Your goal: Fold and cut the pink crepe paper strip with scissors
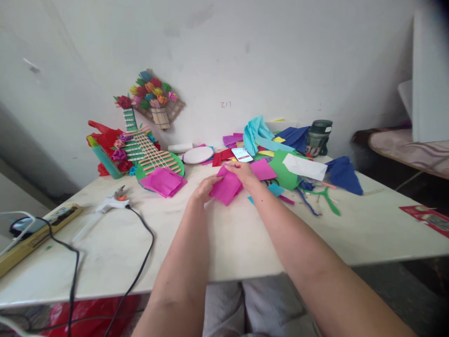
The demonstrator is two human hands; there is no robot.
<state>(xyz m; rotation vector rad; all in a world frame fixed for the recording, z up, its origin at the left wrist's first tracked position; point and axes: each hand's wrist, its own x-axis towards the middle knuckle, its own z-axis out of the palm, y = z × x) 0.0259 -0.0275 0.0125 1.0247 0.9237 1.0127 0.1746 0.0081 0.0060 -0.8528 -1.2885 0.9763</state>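
Observation:
Between my two hands is a piece of magenta paper, held above the middle of the table. My left hand pinches its left edge, and my right hand grips it along the top. Just behind my right hand, another magenta sheet lies on the heap. A stack of magenta paper squares rests to the left, against a guitar-shaped craft with stick strings and paper flowers. A phone with a lit screen lies beyond my hands.
A white glue gun with a black cord and a yellow power strip occupy the left side. Coloured paper scraps, a white sheet and a dark green bottle are on the right. A stick-and-flower bouquet leans against the wall.

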